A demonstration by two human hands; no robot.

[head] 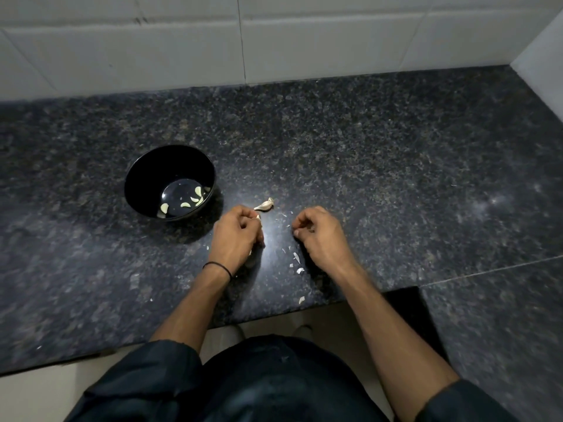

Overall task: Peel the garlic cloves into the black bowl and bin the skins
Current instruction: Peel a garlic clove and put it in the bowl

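You are peeling midway: your left hand [236, 236] is curling round a garlic clove [258, 217] just right of the black bowl [146, 172], your right hand [320, 234] is curling on something I cannot make out, and you are likely heading to finish baring it, then drop it in.

- The left hand [236, 236] is knuckles up, its curled fingers pinching a garlic clove [258, 217]; a thin black band [217, 266] circles the wrist.
- The right hand [320, 236], near it, has its fingers curled under; whether they hold anything is hidden.
- Both forearms are bare.
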